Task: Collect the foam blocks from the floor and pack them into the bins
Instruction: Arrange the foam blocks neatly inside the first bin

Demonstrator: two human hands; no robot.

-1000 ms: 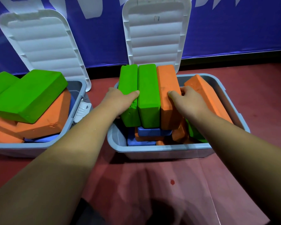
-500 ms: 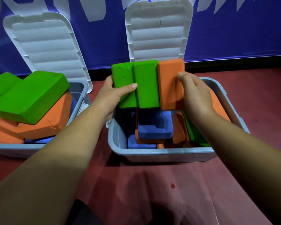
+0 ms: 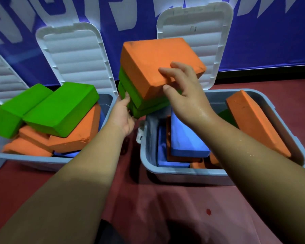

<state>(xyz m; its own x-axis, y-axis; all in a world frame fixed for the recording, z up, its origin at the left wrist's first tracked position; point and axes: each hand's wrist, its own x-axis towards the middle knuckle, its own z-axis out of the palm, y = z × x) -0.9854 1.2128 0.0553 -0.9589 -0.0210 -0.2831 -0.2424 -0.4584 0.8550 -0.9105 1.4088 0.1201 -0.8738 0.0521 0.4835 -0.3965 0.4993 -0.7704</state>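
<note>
Three foam blocks are held as one tilted stack in the air, above the gap between the two bins and over the near left corner of the right bin [image 3: 183, 170]; the top one is an orange block [image 3: 153, 67] with some dark smudges on its broad face, and under it lie two green blocks [image 3: 141, 101], flat against each other.

The left hand [image 3: 122, 114] comes from below at the left side of the stack; its thumb lies against the side of the green blocks and its fingers go under them, hidden, so it grips the stack from beneath. The right hand [image 3: 187, 99] is on the near corner of the orange block; its fingers are spread and slightly bent on the top face, and the thumb presses the side face, so it pinches this corner. Both forearms are bare and stretched forward.

In the right bin lie blue and orange blocks, and one long orange slab [image 3: 253, 120] leans along the right wall; the left bin [image 3: 33, 160] holds green blocks piled on orange ones.

Behind, the blue banner [image 3: 271, 32] carries big white letters, cut by the frame and not readable; a small label [image 3: 193, 29] on the open white lid [image 3: 213, 32] is too small to read.
</note>
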